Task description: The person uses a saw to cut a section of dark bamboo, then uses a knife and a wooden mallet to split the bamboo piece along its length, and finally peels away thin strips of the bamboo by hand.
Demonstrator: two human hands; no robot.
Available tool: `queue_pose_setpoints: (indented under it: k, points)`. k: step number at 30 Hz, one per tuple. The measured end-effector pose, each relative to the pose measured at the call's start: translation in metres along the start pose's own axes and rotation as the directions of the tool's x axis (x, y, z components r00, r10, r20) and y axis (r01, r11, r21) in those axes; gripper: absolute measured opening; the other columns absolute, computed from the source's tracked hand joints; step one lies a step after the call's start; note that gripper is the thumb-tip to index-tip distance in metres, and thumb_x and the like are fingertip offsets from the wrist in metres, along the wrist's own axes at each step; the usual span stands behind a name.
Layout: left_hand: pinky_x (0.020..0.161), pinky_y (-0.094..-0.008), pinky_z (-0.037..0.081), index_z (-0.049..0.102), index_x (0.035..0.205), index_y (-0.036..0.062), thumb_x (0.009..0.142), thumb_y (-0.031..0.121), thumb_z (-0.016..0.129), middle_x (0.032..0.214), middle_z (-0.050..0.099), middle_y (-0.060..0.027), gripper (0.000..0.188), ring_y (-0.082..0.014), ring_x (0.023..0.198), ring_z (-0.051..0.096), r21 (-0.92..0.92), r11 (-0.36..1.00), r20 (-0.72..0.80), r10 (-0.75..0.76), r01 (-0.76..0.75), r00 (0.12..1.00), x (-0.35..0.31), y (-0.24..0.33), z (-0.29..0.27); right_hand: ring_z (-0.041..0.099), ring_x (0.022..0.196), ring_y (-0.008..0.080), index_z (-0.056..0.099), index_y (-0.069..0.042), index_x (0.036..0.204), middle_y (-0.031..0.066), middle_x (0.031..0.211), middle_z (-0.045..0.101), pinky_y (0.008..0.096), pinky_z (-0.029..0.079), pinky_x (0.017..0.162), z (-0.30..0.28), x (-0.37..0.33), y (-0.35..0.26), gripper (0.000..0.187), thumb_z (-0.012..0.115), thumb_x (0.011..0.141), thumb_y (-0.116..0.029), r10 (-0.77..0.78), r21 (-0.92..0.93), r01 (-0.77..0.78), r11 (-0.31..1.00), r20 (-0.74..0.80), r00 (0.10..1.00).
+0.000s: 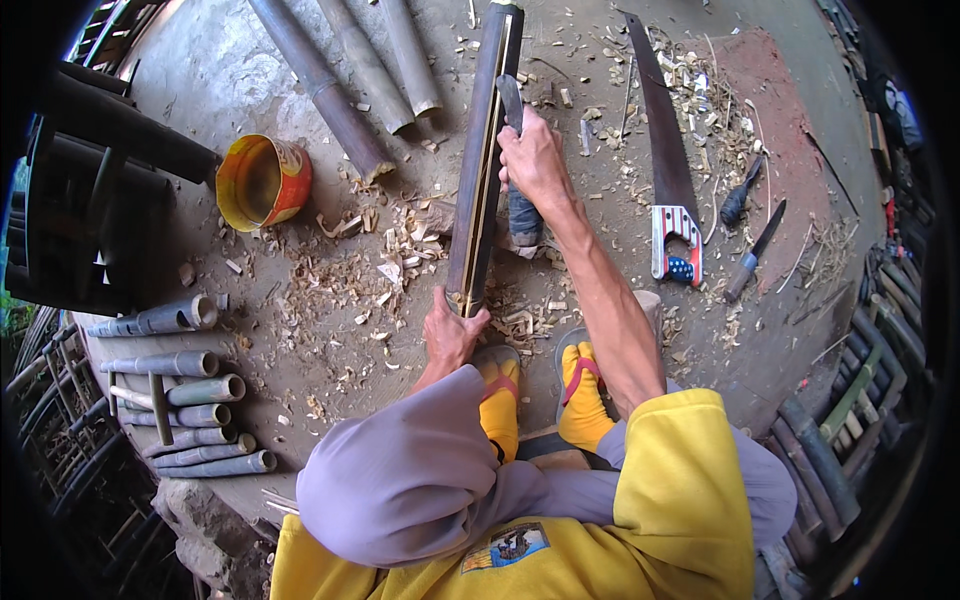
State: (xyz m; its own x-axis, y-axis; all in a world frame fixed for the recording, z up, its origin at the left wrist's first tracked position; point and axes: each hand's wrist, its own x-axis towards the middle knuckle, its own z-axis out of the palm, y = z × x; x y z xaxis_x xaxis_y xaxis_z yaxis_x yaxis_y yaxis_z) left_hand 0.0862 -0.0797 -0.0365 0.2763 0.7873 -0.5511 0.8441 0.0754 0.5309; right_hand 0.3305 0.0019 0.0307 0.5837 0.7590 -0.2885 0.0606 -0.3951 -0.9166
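Note:
A long dark bamboo pole (470,190) lies lengthwise in front of me, with a pale cut groove running along its upper side. My left hand (452,328) is closed around its near end, thumb at the rim. Farther up, my right hand (535,160) grips a knife (524,216) by its long, dark wrapped handle. The blade points away from me and rests against or just over the pole's right side; whether it touches the groove I cannot tell. Wood shavings (400,250) lie on the floor around the pole.
At the right lie a handsaw (664,130), a small knife (755,250) and a dark-handled tool (740,192). An orange-yellow bucket (300,185) stands left. Bamboo lengths lie at the back (325,90) and in a left stack (215,460). My sandalled feet (583,400) are near the pole.

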Motion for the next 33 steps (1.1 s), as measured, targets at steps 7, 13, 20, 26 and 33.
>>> queue_pose_setpoints:
  k: [7, 13, 20, 26, 33]
  points:
    - [0.073, -0.05, 0.05, 0.044, 0.113, 0.0019, 0.063, 0.033, 0.076, 0.086, 0.064, -0.0267, 0.068, -0.0449, 0.081, 0.062, -0.012, 0.999, -0.001, 0.034, -0.034, 0.999, -0.004, -0.001, 0.007, 0.058, 0.042, 0.0191, 0.048, 0.007, 0.09, 0.0124, 0.057, 0.057, 0.0273, 0.05, 0.031, -0.01, 0.046, 0.0, 0.013, 0.043, 0.091, -0.006, -0.027, -0.051, 0.025, 0.998, -0.044, 0.999]
    - [0.073, -0.0507, 0.05, 0.043, 0.114, 0.0025, 0.063, 0.036, 0.075, 0.084, 0.064, -0.0267, 0.069, -0.0452, 0.079, 0.062, -0.018, 1.0, 0.016, -0.024, 0.025, 1.0, 0.0, -0.004, 0.002, 0.062, 0.044, 0.0223, 0.052, 0.009, 0.093, 0.0162, 0.058, 0.059, 0.0334, 0.052, 0.037, -0.011, 0.07, -0.011, 0.019, 0.047, 0.087, -0.008, -0.026, -0.106, 0.02, 0.994, -0.059, 0.998]
    - [0.074, -0.0504, 0.05, 0.042, 0.118, 0.0005, 0.063, 0.036, 0.075, 0.085, 0.064, -0.0283, 0.074, -0.0457, 0.08, 0.063, 0.009, 1.0, 0.017, -0.02, 0.02, 1.0, -0.002, -0.002, 0.001, 0.063, 0.046, 0.0195, 0.054, 0.006, 0.091, 0.0141, 0.058, 0.061, 0.0323, 0.054, 0.04, -0.017, 0.082, -0.011, 0.018, 0.05, 0.086, -0.011, 0.02, -0.076, -0.024, 0.997, -0.059, 0.998]
    - [0.073, -0.0497, 0.051, 0.042, 0.119, -0.0016, 0.063, 0.035, 0.075, 0.083, 0.063, -0.0299, 0.075, -0.0467, 0.08, 0.062, 0.006, 1.0, 0.01, -0.023, 0.023, 1.0, -0.001, -0.002, 0.007, 0.063, 0.047, 0.0201, 0.056, 0.008, 0.087, 0.0146, 0.06, 0.062, 0.0322, 0.054, 0.041, -0.021, 0.103, -0.006, 0.021, 0.058, 0.084, -0.012, -0.026, 0.032, 0.028, 0.999, -0.065, 0.998]
    - [0.071, -0.0474, 0.051, 0.048, 0.11, -0.0001, 0.061, 0.033, 0.074, 0.082, 0.065, -0.0257, 0.065, -0.0412, 0.078, 0.065, -0.093, 0.995, 0.001, 0.038, -0.037, 0.999, 0.003, 0.003, 0.001, 0.063, 0.048, 0.021, 0.052, 0.008, 0.093, 0.0157, 0.062, 0.062, 0.033, 0.053, 0.042, -0.03, 0.062, -0.024, 0.019, 0.049, 0.086, -0.009, 0.034, -0.089, -0.037, 0.995, -0.036, 0.999]
